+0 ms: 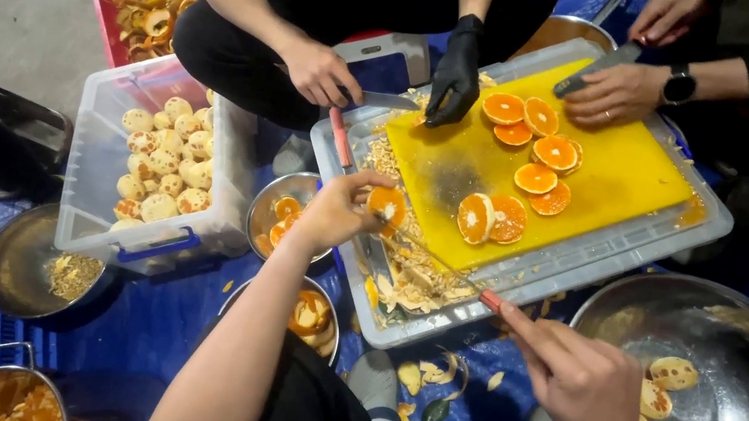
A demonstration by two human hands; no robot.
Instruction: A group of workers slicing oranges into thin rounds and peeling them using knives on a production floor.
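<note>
Bin (pixel 93 194) of peeled oranges (pixel 160 170) (clear plastic)

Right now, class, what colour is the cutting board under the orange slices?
Yellow cutting board, clearest in the head view.

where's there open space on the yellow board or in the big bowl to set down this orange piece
The yellow board is bare on its right half, past the orange slices, and in a patch near its left edge. The big bowl is bare on its left and middle; peeled pieces lie low on the right. The tray's near-left corner is heaped with scraps, under your left hand.
</note>
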